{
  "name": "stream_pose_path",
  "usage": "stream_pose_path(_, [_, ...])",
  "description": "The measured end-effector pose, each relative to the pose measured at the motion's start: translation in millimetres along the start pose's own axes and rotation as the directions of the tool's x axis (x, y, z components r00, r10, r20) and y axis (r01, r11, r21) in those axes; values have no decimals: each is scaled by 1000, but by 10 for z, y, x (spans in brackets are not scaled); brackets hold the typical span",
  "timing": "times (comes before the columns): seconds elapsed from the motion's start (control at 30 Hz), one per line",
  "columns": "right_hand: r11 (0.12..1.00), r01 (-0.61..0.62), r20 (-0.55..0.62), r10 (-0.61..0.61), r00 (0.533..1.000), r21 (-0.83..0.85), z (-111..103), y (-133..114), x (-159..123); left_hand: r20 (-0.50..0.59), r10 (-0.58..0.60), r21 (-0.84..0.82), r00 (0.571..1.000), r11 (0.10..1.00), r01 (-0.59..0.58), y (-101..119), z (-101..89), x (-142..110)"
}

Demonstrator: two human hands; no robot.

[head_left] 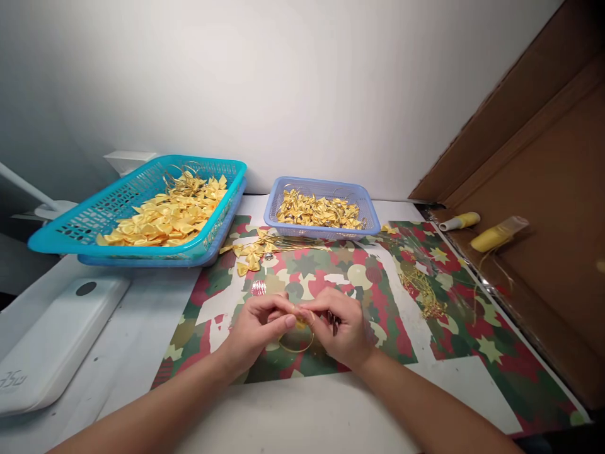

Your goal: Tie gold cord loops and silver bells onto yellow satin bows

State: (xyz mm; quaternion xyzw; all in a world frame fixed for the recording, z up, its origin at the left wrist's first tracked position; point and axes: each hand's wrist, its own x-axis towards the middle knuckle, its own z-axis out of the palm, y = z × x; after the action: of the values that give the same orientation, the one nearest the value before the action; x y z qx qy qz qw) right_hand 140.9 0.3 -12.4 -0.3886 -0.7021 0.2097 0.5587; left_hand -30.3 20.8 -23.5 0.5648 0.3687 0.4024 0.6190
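My left hand (262, 328) and my right hand (344, 326) meet over the front of the patterned sheet, fingertips pinched together. Between them is a small yellow ribbon bow (301, 325), partly hidden by the fingers. A loop of gold cord (297, 351) hangs below the pinch. Tucked in the curled fingers of my right hand is a small dark metal tool (334, 323), whose kind I cannot make out. Beyond the hands, several loose yellow bows (250, 255) lie beside a bundle of gold cords (297, 243).
A turquoise basket (59, 239) of yellow bows sits inside a blue one at left; a smaller lavender basket (321, 234) of bows stands behind. A white power bank (61, 340) lies left. Gold cord scraps (428, 296) and two yellow-filled tubes (498, 235) are right, near a cardboard wall (534, 164).
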Motion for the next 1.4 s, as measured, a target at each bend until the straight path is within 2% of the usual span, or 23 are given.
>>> stream_pose_path(0.1, [998, 47, 16, -47, 999, -36, -2, 26, -1, -69, 0, 21, 998, 1000, 2, 6, 2, 10])
stream_pose_path(0.2, [996, 66, 45, -63, 997, -62, -9, 42, 0, -82, 94, 154, 992, 985, -80, 59, -6, -1])
stream_pose_path(0.33, [1000, 14, 53, -13, 998, -15, -22, 1, -7, -18, 297, 347, 955, 897, -273, 119, -34, -22])
stream_pose_path(0.5, [998, -26, 53, 23, 998, 52, -17, -75, -23, 59, 389, 519, 919, 775, -361, 135, -46, -26])
stream_pose_path(0.57, [995, -81, 72, 76, 994, 66, -20, -79, -21, 47, 360, 553, 932, 768, -324, 137, -44, -24])
stream_pose_path(0.63, [975, -204, 101, 195, 976, 92, -34, -59, -10, 17, 292, 537, 956, 804, -255, 137, -47, -19])
stream_pose_path(0.73, [900, -407, 206, 373, 905, 158, -64, -1, 18, 33, 202, 493, 979, 849, -192, 138, -57, -5])
stream_pose_path(0.83, [838, -510, 351, 427, 833, 192, -85, 53, 46, 89, 160, 490, 983, 852, -183, 142, -67, 3])
stream_pose_path(0.9, [813, -550, 407, 445, 798, 191, -97, 75, 57, 119, 138, 501, 983, 847, -180, 149, -72, 5])
stream_pose_path(1.03, [798, -581, 471, 457, 755, 157, -125, 100, 68, 175, 106, 538, 979, 822, -185, 156, -90, 17])
stream_pose_path(1.13, [832, -549, 507, 438, 742, 85, -142, 112, 69, 194, 107, 584, 975, 786, -202, 144, -108, 29])
stream_pose_path(1.23, [865, -501, 513, 425, 745, 11, -146, 119, 67, 204, 100, 621, 974, 756, -208, 129, -117, 35])
stream_pose_path(1.4, [873, -487, 494, 428, 757, -11, -136, 130, 58, 217, 65, 643, 974, 741, -193, 141, -112, 44])
